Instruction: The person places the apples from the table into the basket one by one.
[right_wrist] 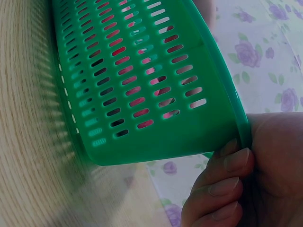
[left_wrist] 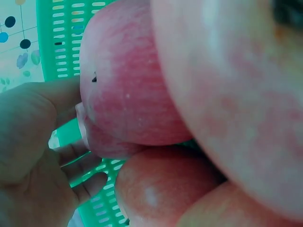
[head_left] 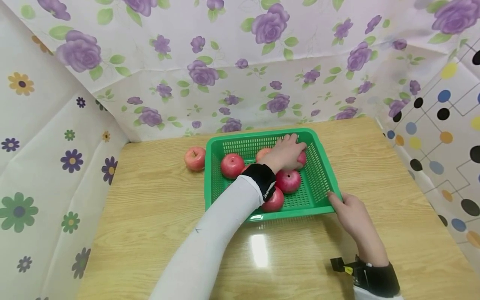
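Note:
A green plastic basket (head_left: 316,210) with slotted walls stands on the wooden table, holding several red apples. Inside it, toward the far right corner, my left hand (head_left: 286,153) reaches down and grips an apple (head_left: 302,158). In the left wrist view, the thumb and fingers of that left hand (left_wrist: 38,146) lie around the side of a red apple (left_wrist: 128,80), and part of its grip is hidden behind the fruit. At the near right corner, my right hand (head_left: 350,212) pinches the basket's rim; the right wrist view has its curled fingers (right_wrist: 222,189) under the rim.
One apple (head_left: 195,158) lies on the table (head_left: 150,216) just outside the basket's left wall. More apples, such as a red one (head_left: 232,166), sit in the basket's left half. A flowered sheet (head_left: 225,75) hangs behind the table, with patterned sheets at both sides.

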Action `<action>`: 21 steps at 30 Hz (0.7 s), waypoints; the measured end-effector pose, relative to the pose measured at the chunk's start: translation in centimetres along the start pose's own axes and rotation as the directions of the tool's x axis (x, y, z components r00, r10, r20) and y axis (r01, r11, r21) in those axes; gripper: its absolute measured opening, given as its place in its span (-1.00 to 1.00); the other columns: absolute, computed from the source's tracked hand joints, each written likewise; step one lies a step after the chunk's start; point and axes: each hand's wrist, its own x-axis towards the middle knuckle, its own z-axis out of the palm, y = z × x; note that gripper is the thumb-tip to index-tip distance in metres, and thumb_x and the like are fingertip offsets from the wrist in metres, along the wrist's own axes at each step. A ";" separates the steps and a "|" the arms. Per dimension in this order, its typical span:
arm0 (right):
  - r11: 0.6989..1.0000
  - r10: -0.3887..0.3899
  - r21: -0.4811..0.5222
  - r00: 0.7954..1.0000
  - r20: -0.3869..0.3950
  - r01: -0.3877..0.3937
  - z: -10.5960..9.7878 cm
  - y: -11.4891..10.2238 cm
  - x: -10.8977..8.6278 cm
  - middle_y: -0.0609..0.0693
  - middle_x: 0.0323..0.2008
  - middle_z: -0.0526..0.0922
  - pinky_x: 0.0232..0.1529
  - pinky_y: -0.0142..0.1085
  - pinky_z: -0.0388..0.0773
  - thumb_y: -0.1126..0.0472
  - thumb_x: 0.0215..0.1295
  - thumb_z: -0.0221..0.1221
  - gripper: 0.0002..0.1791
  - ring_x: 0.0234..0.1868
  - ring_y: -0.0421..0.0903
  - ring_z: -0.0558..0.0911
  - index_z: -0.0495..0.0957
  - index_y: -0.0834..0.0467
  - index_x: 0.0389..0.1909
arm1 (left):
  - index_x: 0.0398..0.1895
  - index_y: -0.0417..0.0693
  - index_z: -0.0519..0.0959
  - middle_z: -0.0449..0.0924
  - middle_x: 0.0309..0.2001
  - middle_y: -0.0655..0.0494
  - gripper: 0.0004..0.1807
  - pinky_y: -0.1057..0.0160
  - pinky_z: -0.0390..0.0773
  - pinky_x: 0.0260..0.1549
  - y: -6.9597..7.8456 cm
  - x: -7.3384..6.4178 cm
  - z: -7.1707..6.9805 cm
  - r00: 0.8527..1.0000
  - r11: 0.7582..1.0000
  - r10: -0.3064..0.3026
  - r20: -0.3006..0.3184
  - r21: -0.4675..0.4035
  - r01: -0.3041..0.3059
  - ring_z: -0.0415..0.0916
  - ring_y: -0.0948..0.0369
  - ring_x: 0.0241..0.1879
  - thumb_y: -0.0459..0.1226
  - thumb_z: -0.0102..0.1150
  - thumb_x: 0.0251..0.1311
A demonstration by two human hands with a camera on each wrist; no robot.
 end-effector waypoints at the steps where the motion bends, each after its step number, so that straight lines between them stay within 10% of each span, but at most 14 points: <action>1: 1.000 0.000 0.001 1.000 0.000 0.000 0.0 0.0 0.0 0.31 0.19 0.51 0.16 0.30 0.33 -0.33 0.50 -0.25 -0.20 0.27 0.22 0.36 0.50 0.31 0.19 | 0.42 0.21 0.29 0.16 0.36 0.00 -0.34 0.03 0.21 0.30 -0.1 -0.1 -0.1 1.000 1.000 -0.002 -0.003 -0.006 0.002 0.09 0.08 0.30 0.04 0.20 0.29; 21: 1.000 -0.004 -0.023 1.000 0.012 0.004 0.2 -0.2 -0.1 0.39 0.25 0.43 0.18 0.36 0.28 -0.37 0.49 -0.28 -0.13 0.29 0.34 0.30 0.43 0.35 0.26 | 0.47 0.23 0.22 0.18 0.34 0.08 -0.40 0.04 0.20 0.31 -2.2 -3.3 -2.8 0.999 0.980 0.024 -0.033 -0.197 -0.030 0.08 0.16 0.33 -0.01 0.05 0.41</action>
